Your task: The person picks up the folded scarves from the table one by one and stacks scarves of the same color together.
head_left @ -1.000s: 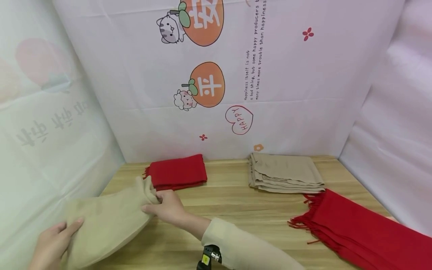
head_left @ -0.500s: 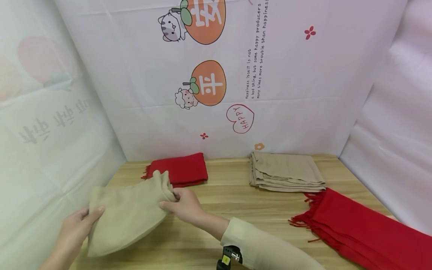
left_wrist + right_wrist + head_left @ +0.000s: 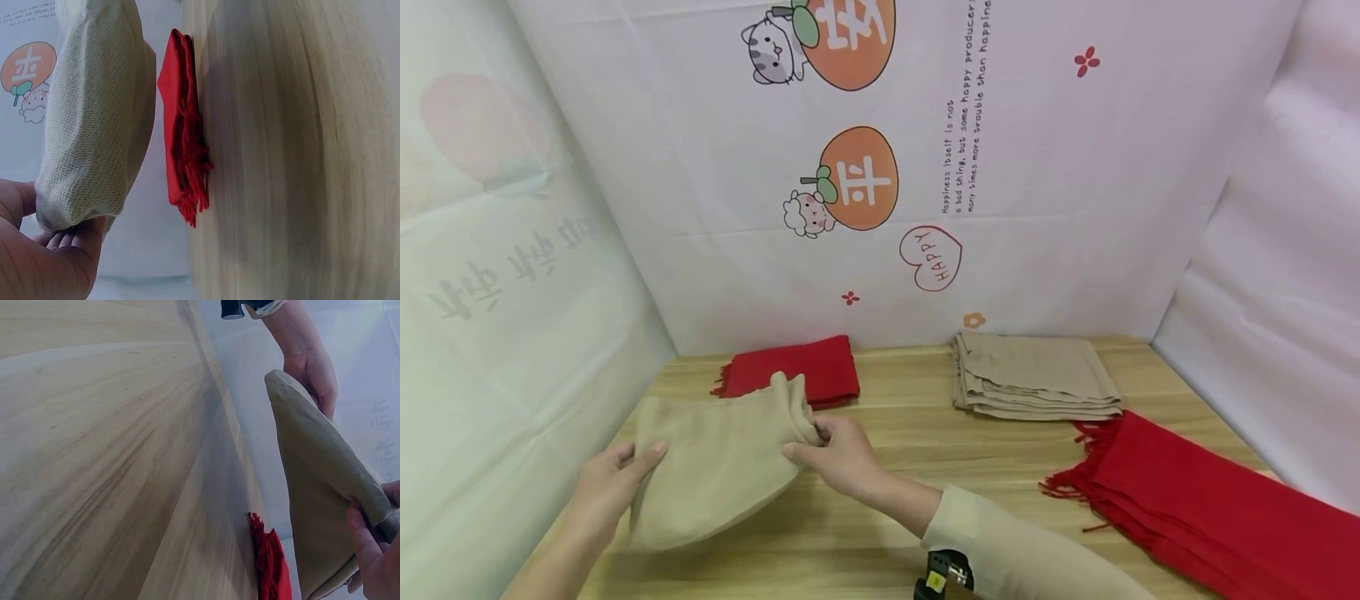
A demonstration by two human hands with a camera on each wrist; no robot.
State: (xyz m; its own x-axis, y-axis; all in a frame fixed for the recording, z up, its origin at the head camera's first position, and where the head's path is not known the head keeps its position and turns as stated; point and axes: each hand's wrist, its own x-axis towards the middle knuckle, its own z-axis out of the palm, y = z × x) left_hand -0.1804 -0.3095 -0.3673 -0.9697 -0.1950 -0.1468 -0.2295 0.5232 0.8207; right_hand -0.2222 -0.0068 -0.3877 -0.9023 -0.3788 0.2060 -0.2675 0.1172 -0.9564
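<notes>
A folded beige cloth (image 3: 715,471) hangs above the table between both hands. My left hand (image 3: 610,492) pinches its left edge, thumb on the near face. At the upper right corner, where the layers bunch up, my right hand (image 3: 842,458) grips the cloth. In the left wrist view the cloth (image 3: 94,119) shows its thick folded side, with the left fingers beneath it. The right wrist view has the right thumb and fingers around one end of the cloth (image 3: 325,462). Behind it, a folded red scarf (image 3: 797,367) with fringe is partly covered.
A folded beige cloth stack (image 3: 1037,377) lies at the back right of the wooden table (image 3: 925,450). Beside it, a longer red fringed scarf (image 3: 1217,500) runs toward the front right edge. White printed sheets (image 3: 1037,167) enclose the back and sides.
Both hands have carried the beige cloth to the right and slightly up, keeping their hold. It now overlaps more of the red scarf behind. The other cloths stay in place.
</notes>
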